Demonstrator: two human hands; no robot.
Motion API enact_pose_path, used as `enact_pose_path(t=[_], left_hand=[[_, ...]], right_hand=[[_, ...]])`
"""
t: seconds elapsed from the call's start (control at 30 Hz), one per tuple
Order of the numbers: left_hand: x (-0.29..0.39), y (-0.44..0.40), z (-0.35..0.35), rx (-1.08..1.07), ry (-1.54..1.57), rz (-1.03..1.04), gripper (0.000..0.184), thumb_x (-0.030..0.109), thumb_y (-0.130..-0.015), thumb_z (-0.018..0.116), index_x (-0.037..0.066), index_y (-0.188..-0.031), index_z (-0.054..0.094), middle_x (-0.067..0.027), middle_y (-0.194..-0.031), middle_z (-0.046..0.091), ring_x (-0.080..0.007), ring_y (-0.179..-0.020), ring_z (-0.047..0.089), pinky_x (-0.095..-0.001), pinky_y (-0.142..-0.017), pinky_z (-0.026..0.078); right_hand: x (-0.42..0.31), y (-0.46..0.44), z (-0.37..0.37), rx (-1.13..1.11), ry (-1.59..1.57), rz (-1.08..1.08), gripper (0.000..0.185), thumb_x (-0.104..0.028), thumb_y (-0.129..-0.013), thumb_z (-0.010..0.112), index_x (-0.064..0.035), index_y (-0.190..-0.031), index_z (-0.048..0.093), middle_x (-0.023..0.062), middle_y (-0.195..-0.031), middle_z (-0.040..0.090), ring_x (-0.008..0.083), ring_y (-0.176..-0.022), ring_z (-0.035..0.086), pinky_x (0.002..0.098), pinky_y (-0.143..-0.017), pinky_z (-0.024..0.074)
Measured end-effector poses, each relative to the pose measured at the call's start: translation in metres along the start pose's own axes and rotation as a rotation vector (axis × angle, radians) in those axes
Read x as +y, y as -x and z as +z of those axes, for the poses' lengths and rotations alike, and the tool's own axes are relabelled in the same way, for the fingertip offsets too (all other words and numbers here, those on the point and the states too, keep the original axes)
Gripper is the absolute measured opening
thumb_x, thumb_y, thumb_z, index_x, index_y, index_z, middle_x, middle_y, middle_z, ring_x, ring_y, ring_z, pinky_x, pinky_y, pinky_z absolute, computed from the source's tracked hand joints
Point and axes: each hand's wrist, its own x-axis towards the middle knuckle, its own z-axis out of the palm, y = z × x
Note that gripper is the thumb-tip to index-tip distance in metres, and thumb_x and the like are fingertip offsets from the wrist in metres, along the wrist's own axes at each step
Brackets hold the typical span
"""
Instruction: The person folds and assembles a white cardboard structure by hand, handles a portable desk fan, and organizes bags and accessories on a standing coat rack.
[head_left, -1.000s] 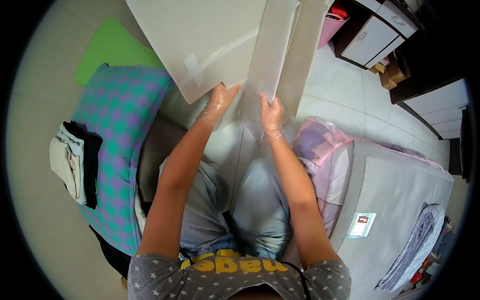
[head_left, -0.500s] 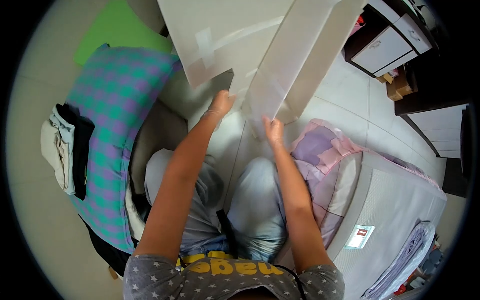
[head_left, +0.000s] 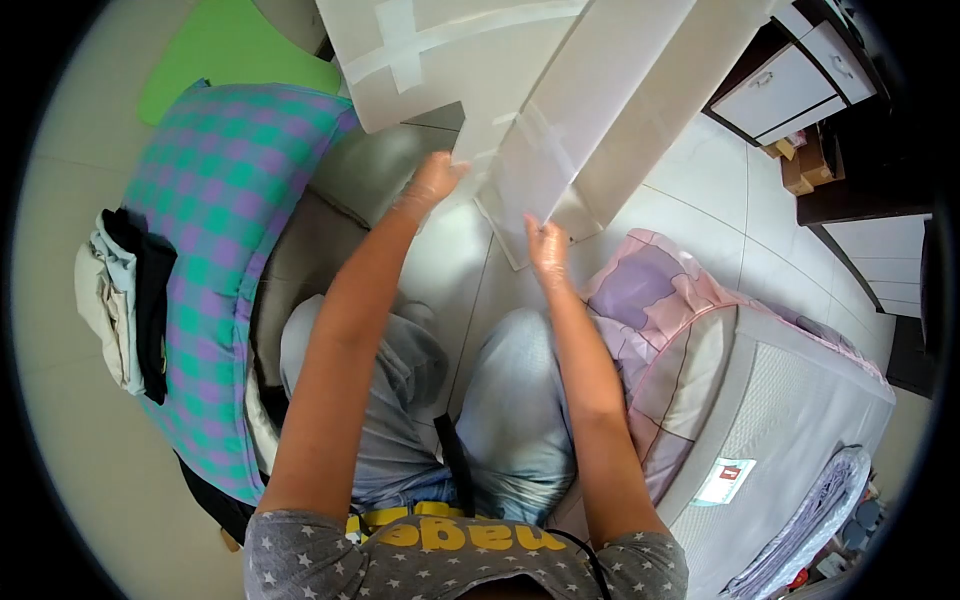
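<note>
A large pale sheet (head_left: 450, 60), folded and marked with strips of clear tape, stands in front of me and runs out of the top of the view. My left hand (head_left: 435, 178), in a thin clear glove, is closed on its lower edge beside a cut notch. My right hand (head_left: 546, 245), gloved too, pinches the lower edge of the folded part, right of the centre crease. Both hands are in front of my knees, a short way apart.
At left, a green and purple checked pillow (head_left: 215, 200) bears folded clothes (head_left: 125, 305), with a green chair (head_left: 235, 60) beyond. At right lie pink bedding (head_left: 640, 285) and a grey pillow (head_left: 790, 420) with a folded cloth (head_left: 810, 520). White drawers (head_left: 780, 90) stand at upper right.
The sheet has shifted up and to the right, and its folded part has opened wider. My left hand has stayed at the lower edge; my right hand has moved slightly down along the folded part.
</note>
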Motion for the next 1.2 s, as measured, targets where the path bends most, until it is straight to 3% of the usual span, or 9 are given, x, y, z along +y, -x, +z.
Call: enact_pose_path(t=[0.13, 0.2, 0.4, 0.43, 0.5, 0.53, 0.73, 0.8, 1.2], left_hand=[[-0.035, -0.028, 0.011, 0.025, 0.06, 0.038, 0.035, 0.025, -0.081, 0.063, -0.006, -0.096, 0.063, -0.0275, -0.093, 0.063, -0.04, -0.089, 0.061, -0.0411, -0.081, 0.047], [-0.038, -0.033, 0.009, 0.03, -0.08, 0.062, 0.034, 0.025, -0.082, 0.065, -0.005, -0.098, 0.064, -0.0201, -0.087, 0.067, -0.0269, -0.075, 0.063, -0.0368, -0.074, 0.049], [-0.033, -0.034, 0.002, 0.001, 0.019, 0.105, 0.032, 0.024, -0.082, 0.065, -0.004, -0.097, 0.065, -0.016, -0.086, 0.068, -0.0215, -0.077, 0.063, -0.0346, -0.074, 0.049], [-0.033, -0.034, 0.003, -0.001, 0.018, 0.102, 0.032, 0.024, -0.082, 0.065, -0.004, -0.097, 0.065, -0.016, -0.086, 0.068, -0.0215, -0.077, 0.063, -0.0346, -0.074, 0.049], [-0.035, -0.033, 0.004, 0.01, 0.102, 0.112, 0.036, 0.028, -0.079, 0.063, -0.004, -0.097, 0.064, -0.0253, -0.094, 0.063, -0.0372, -0.089, 0.061, -0.0403, -0.079, 0.047], [-0.036, -0.033, 0.004, 0.01, 0.102, 0.11, 0.036, 0.028, -0.079, 0.063, -0.004, -0.097, 0.064, -0.0253, -0.094, 0.063, -0.0372, -0.089, 0.061, -0.0403, -0.079, 0.047], [-0.036, -0.035, 0.008, 0.004, 0.076, 0.09, 0.037, 0.03, -0.079, 0.064, -0.002, -0.097, 0.064, -0.0237, -0.095, 0.064, -0.0356, -0.09, 0.062, -0.0386, -0.081, 0.047], [-0.033, -0.033, 0.007, 0.036, 0.007, 0.117, 0.033, 0.024, -0.082, 0.066, -0.003, -0.099, 0.065, -0.016, -0.088, 0.067, -0.0214, -0.079, 0.063, -0.0338, -0.076, 0.048], [-0.047, -0.037, 0.004, 0.029, 0.07, 0.096, 0.032, 0.022, -0.083, 0.065, -0.003, -0.104, 0.064, -0.0138, -0.091, 0.068, -0.0197, -0.081, 0.062, -0.0338, -0.077, 0.048]], right_hand=[[-0.005, -0.004, 0.006, -0.011, 0.109, 0.026, 0.024, -0.022, -0.085, 0.061, 0.0014, -0.087, 0.063, 0.0236, -0.076, 0.062, 0.0405, -0.072, 0.062, 0.0419, -0.062, 0.0484], [0.0, -0.007, 0.01, -0.015, 0.134, -0.001, 0.023, -0.022, -0.085, 0.061, 0.001, -0.089, 0.063, 0.024, -0.079, 0.063, 0.0407, -0.075, 0.062, 0.0432, -0.063, 0.0484], [0.006, -0.014, 0.018, 0.01, 0.112, -0.024, 0.023, -0.021, -0.085, 0.061, 0.0014, -0.092, 0.063, 0.0242, -0.082, 0.063, 0.0417, -0.076, 0.062, 0.0442, -0.065, 0.0489], [0.001, -0.014, 0.016, 0.008, 0.111, -0.021, 0.023, -0.021, -0.085, 0.061, 0.0014, -0.092, 0.063, 0.0242, -0.082, 0.063, 0.0417, -0.076, 0.062, 0.0442, -0.065, 0.0489], [-0.004, -0.014, 0.016, 0.012, 0.07, -0.002, 0.023, -0.02, -0.085, 0.06, 0.0014, -0.094, 0.062, 0.024, -0.084, 0.063, 0.0415, -0.077, 0.062, 0.0443, -0.066, 0.0492], [-0.002, -0.013, 0.017, 0.009, 0.071, -0.001, 0.023, -0.02, -0.085, 0.06, 0.0014, -0.094, 0.062, 0.024, -0.084, 0.063, 0.0415, -0.077, 0.062, 0.0443, -0.066, 0.0492], [0.0, -0.012, 0.014, 0.035, 0.115, -0.055, 0.023, -0.02, -0.085, 0.061, 0.0001, -0.096, 0.062, 0.024, -0.084, 0.063, 0.0414, -0.078, 0.061, 0.0442, -0.066, 0.0488], [-0.003, -0.011, 0.014, 0.022, 0.125, -0.02, 0.023, -0.02, -0.085, 0.061, -0.0003, -0.096, 0.062, 0.024, -0.085, 0.063, 0.0416, -0.078, 0.061, 0.0446, -0.066, 0.0486], [-0.015, -0.01, 0.02, -0.03, 0.121, -0.026, 0.026, -0.018, -0.086, 0.059, -0.0023, -0.106, 0.06, 0.0235, -0.089, 0.063, 0.041, -0.083, 0.061, 0.0448, -0.07, 0.049]])
